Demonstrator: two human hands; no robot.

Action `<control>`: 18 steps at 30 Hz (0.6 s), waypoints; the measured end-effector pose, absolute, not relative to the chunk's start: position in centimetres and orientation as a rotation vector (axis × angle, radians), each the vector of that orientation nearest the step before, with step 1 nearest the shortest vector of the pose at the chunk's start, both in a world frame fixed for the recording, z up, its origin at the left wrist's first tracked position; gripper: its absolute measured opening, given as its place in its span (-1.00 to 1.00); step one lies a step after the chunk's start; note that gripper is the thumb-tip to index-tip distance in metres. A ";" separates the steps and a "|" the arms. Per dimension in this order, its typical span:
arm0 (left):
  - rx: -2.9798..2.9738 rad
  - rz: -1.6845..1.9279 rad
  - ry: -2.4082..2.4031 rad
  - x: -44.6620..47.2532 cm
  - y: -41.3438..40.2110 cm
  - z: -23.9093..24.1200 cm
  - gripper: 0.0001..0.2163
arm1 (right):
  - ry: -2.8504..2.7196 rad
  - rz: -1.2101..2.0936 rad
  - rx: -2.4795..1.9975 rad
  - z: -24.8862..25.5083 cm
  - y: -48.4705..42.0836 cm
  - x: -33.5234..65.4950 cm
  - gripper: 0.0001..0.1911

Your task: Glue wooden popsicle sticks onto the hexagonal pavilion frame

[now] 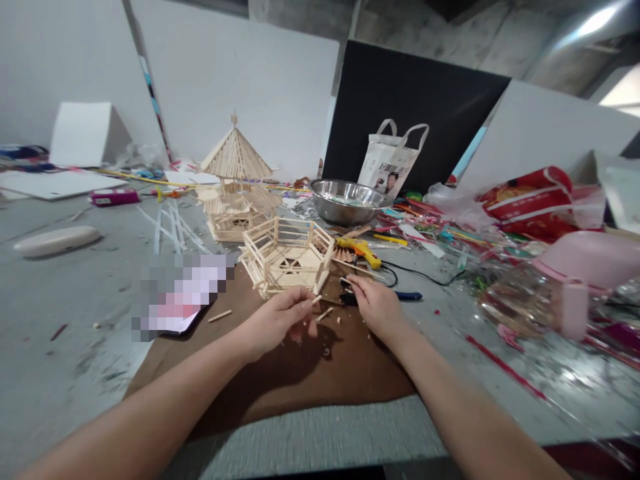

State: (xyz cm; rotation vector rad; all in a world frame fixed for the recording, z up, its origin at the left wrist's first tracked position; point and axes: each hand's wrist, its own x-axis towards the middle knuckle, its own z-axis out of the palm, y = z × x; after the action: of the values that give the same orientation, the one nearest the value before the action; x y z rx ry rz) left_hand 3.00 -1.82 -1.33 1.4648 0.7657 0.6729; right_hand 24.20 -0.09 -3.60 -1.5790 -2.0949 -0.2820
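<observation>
My left hand [293, 319] pinches a short wooden stick [317, 300] between thumb and forefinger, just in front of a six-sided wooden stick frame [287, 257] with railings. To the right, my right hand [375, 303] has its fingers closed on a thin wooden stick [349, 281]. Dark-handled pliers [407, 296] lie beside that hand, partly covered by it. Loose cut stick pieces [220, 315] rest on a brown mat [280, 393]. Behind the frame stands a wooden stick pavilion [235, 160] with a pointed roof.
A yellow glue gun [367, 253] with a black cord lies right of the frame. A blurred-out phone-like object [187, 297] is at the left. Farther back are a steel bowl [345, 207], a paper bag [387, 163] and colourful scraps. A pink-lidded clear jug [525, 287] stands right.
</observation>
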 end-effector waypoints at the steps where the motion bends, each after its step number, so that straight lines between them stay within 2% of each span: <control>1: 1.424 0.680 0.749 3.1 -1.9 -1.3 -0.81 | -2.091 -0.311 -1.561 -3.5 0.0 24.0 -0.71; 5: 1.304 0.757 0.743 3.3 -1.9 -1.4 -0.78 | -2.092 -0.429 -1.451 -3.0 -0.2 23.1 -0.70; 7: 1.233 0.842 0.731 3.4 -1.9 -1.5 -0.79 | -2.090 -0.406 -1.375 -2.6 -0.6 22.7 -0.76; 12: 1.018 1.061 0.594 3.8 -2.0 -1.6 -0.85 | -2.147 -0.131 -1.230 -1.5 -2.7 20.9 -0.77; 18: 0.869 1.143 0.569 3.9 -2.1 -1.2 -0.82 | -2.137 0.326 -1.212 -0.2 -4.2 17.8 -0.84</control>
State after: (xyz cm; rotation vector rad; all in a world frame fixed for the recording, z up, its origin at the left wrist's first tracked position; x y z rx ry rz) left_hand 3.91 -2.09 -1.15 0.8690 0.5691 1.1430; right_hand 17.82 -4.20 -0.21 -1.2122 -2.1375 0.3256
